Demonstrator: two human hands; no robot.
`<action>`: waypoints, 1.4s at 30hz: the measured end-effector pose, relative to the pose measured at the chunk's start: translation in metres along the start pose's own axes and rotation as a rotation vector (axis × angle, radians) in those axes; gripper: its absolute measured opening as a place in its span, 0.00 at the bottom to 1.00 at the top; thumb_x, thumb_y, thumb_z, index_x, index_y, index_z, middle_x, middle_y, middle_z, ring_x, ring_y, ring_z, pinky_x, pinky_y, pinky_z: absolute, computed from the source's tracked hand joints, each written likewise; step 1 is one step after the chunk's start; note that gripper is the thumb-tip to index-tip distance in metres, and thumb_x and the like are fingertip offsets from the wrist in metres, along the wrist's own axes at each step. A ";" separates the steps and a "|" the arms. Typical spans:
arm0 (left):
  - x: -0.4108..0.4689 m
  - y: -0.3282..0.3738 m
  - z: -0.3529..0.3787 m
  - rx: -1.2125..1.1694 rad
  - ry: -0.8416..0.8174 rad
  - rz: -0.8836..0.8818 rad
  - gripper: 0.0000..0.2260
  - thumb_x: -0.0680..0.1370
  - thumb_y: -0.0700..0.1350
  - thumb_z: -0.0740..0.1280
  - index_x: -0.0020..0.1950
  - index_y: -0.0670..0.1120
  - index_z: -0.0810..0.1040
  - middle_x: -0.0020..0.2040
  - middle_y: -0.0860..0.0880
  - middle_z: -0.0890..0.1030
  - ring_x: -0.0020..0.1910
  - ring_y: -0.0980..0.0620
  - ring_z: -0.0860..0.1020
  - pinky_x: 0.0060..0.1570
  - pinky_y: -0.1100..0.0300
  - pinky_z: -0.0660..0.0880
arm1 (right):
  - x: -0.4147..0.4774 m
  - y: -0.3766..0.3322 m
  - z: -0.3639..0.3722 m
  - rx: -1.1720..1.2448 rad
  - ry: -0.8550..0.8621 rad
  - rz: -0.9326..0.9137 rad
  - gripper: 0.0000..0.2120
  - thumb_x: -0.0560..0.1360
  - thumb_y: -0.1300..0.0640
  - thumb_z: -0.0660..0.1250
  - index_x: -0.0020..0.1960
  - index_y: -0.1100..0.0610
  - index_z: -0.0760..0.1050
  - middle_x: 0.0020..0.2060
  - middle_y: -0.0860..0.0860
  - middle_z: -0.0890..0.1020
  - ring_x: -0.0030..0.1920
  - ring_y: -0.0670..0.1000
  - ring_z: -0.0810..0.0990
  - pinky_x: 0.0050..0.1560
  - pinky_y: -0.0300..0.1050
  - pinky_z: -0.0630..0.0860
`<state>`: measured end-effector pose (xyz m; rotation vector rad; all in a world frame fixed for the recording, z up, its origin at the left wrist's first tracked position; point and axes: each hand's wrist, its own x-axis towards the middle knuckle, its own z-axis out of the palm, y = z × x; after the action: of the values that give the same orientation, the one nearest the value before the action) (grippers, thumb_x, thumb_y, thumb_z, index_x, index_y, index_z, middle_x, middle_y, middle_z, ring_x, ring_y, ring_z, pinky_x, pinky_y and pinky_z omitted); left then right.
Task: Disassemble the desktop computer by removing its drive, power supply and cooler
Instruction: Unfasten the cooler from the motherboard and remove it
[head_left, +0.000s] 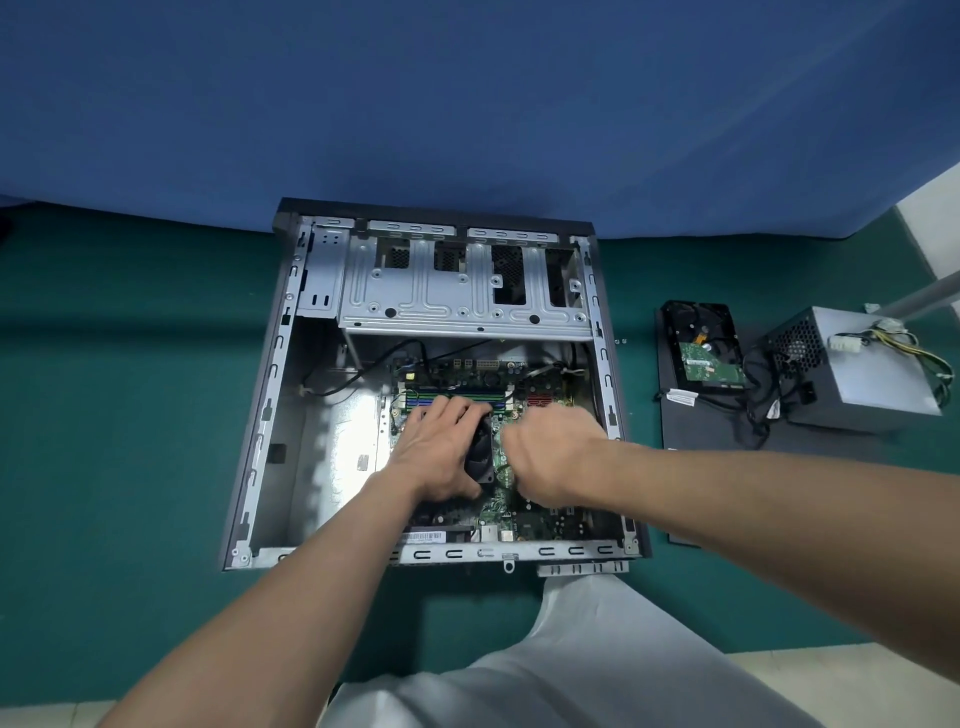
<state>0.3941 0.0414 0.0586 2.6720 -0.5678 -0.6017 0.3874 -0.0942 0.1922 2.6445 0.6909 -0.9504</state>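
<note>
The open desktop case (270, 395) lies flat on the green mat, its motherboard (540, 519) exposed. A black cooler fan (480, 457) sits mid-board. My left hand (441, 447) grips the cooler from its left side, fingers curled over its top. Just right of the cooler my right hand (556, 452) is blurred and curled in a fist; what it holds is hidden. Out of the case, a hard drive (701, 343) rests on a dark panel at the right, with the grey power supply (852, 364) and its cables beside it.
The dark side panel (727, 431) lies right of the case. A silver drive cage (457, 291) spans the case's far end. Two small screws (619, 341) lie on the mat by the case's right wall. A blue wall stands behind. My knee in light trousers (597, 649) is below.
</note>
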 end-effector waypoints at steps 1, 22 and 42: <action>0.000 0.000 0.000 0.003 -0.002 0.001 0.47 0.65 0.56 0.76 0.77 0.51 0.54 0.72 0.50 0.62 0.69 0.50 0.59 0.69 0.52 0.54 | -0.002 0.000 0.000 -0.232 0.054 -0.152 0.12 0.79 0.58 0.57 0.37 0.57 0.66 0.32 0.51 0.72 0.32 0.53 0.73 0.32 0.45 0.69; 0.001 -0.001 0.001 -0.015 -0.003 -0.004 0.48 0.65 0.56 0.77 0.77 0.51 0.54 0.71 0.51 0.63 0.69 0.50 0.59 0.68 0.53 0.55 | 0.002 -0.003 0.000 0.102 -0.202 0.108 0.05 0.80 0.59 0.57 0.49 0.59 0.71 0.49 0.54 0.78 0.45 0.54 0.77 0.42 0.47 0.75; 0.001 -0.001 0.001 -0.023 0.001 -0.006 0.48 0.64 0.56 0.78 0.77 0.52 0.54 0.72 0.51 0.63 0.69 0.50 0.59 0.68 0.52 0.55 | 0.006 0.001 0.003 0.613 -0.237 0.335 0.07 0.80 0.60 0.56 0.51 0.61 0.71 0.49 0.54 0.78 0.41 0.49 0.76 0.37 0.41 0.76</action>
<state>0.3947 0.0413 0.0571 2.6533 -0.5495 -0.6049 0.3905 -0.0936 0.1861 2.9196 -0.1303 -1.5180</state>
